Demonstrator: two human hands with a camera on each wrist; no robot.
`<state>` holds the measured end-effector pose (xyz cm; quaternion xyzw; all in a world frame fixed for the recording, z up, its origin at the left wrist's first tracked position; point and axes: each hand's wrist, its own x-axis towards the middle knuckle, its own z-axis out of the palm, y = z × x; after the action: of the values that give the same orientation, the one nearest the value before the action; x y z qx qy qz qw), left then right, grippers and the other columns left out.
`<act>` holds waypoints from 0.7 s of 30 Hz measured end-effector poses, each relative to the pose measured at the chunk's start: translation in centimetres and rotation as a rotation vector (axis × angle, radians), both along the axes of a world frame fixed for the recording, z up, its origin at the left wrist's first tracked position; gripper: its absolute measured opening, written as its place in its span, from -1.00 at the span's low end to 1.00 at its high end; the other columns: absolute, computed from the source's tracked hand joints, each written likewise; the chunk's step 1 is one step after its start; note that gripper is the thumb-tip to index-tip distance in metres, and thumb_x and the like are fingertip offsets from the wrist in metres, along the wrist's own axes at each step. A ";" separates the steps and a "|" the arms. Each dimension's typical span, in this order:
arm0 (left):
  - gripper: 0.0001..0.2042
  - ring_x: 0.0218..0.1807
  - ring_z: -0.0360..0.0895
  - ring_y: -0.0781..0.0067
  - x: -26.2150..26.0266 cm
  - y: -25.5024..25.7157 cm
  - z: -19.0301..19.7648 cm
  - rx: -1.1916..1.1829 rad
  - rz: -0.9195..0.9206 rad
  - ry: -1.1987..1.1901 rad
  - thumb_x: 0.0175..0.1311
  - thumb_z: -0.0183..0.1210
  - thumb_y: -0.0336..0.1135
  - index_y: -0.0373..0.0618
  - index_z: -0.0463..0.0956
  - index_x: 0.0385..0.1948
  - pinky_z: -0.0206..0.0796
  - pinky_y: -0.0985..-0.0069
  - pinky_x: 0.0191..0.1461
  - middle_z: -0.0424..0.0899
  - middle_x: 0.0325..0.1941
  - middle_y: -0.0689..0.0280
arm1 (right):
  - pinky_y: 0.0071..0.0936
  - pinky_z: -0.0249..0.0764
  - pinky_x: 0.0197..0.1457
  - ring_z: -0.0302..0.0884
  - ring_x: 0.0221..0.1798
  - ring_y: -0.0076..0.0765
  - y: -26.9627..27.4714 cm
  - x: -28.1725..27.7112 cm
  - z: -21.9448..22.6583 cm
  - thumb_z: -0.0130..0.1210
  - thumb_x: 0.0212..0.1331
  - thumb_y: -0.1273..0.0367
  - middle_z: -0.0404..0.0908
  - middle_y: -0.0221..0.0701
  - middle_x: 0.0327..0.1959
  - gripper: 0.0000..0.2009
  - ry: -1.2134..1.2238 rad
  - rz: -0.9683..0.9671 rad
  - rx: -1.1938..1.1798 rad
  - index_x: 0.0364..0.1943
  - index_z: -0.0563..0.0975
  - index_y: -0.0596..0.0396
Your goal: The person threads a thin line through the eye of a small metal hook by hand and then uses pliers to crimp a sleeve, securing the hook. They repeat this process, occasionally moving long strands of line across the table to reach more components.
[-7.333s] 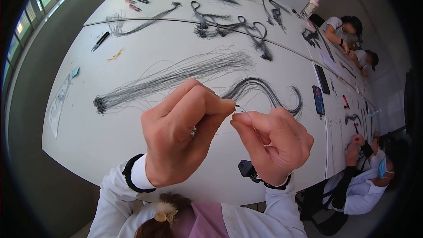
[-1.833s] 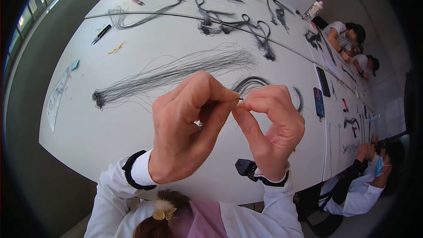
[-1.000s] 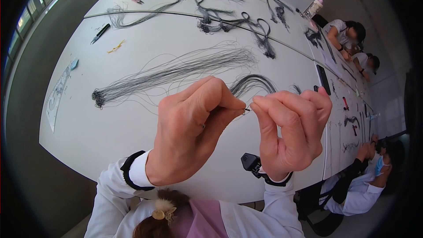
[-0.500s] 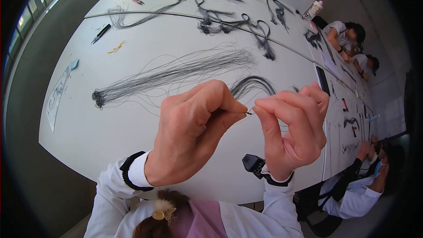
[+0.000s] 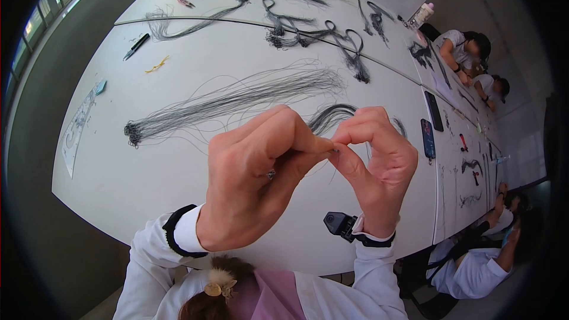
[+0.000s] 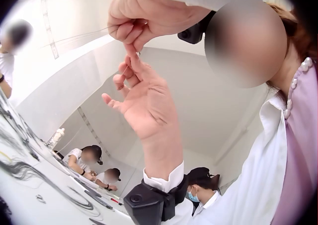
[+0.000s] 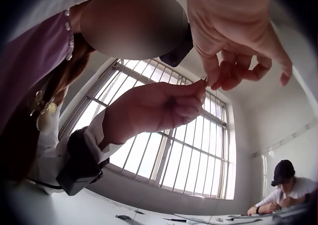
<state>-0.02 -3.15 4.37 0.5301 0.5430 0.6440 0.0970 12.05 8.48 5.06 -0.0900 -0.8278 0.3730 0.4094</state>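
Observation:
In the head view my left hand (image 5: 252, 175) pinches a thin dark strand between thumb and forefinger, over the near part of the table. A small dark bit (image 5: 336, 150) of it shows at the fingertips. My right hand (image 5: 379, 160) meets it there, thumb and forefinger pinching at the same spot, its other fingers bent. The left wrist view has a fine strand (image 6: 82, 36) running out sideways from the left hand. Beyond the hands lie a long bundle of grey strands (image 5: 237, 98) with a knotted, looped end and a curved darker bundle (image 5: 332, 117), partly hidden by the hands.
Looped bundles (image 5: 287, 31) lie across the table seam. Thread snips (image 5: 136, 46), a yellow tie (image 5: 156, 64) and a clear ruler (image 5: 80, 127) are at left. Two phones (image 5: 428, 138) lie at right. Other people sit around the table (image 5: 136, 201).
The right hand has moved in from the right, so its fingertips now meet the left hand's at the small dark bit. Half a second ago a gap lay between them. The left hand barely moved.

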 end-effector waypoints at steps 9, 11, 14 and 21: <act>-0.92 -0.51 0.34 0.67 -0.2 0.0 0.3 -0.059 -0.061 -0.069 0.08 0.15 -0.66 -0.29 0.47 -0.52 0.11 0.70 -0.48 0.48 -0.53 0.33 | -0.51 0.25 -0.21 0.39 -0.35 -0.45 0.0 0.0 -0.1 0.23 -0.08 0.49 0.57 -0.44 -0.51 -0.93 -0.076 0.073 -0.248 -0.51 0.56 0.15; -0.93 -0.50 0.34 0.68 -0.3 0.1 0.0 -0.051 -0.076 -0.071 0.09 0.13 -0.66 -0.29 0.45 -0.49 0.12 0.70 -0.47 0.48 -0.52 0.33 | -0.52 0.26 -0.21 0.40 -0.34 -0.45 0.2 0.0 -0.1 0.24 -0.07 0.49 0.57 -0.43 -0.49 -0.93 -0.097 0.080 -0.238 -0.50 0.57 0.15; -0.93 -0.49 0.34 0.70 -0.2 0.1 -0.2 -0.057 -0.096 -0.101 0.13 0.09 -0.66 -0.30 0.43 -0.43 0.14 0.72 -0.44 0.48 -0.49 0.34 | -0.52 0.28 -0.20 0.40 -0.33 -0.46 0.2 -0.4 -0.1 0.24 -0.06 0.49 0.58 -0.41 -0.43 -0.94 -0.054 0.055 -0.219 -0.47 0.59 0.13; -0.94 -0.43 0.36 0.72 0.0 0.0 0.2 -0.113 -0.104 -0.228 0.16 0.06 -0.65 -0.31 0.41 -0.38 0.20 0.76 -0.35 0.48 -0.44 0.36 | -0.53 0.30 -0.22 0.37 -0.31 -0.40 -0.5 0.4 0.5 0.29 -0.17 0.51 0.57 -0.42 -0.40 -0.88 0.019 -0.089 0.072 -0.47 0.61 0.07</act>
<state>-0.02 -3.17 4.57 0.4746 0.5358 0.6624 0.2212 12.44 7.99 5.54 -0.1084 -0.8320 0.3253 0.4362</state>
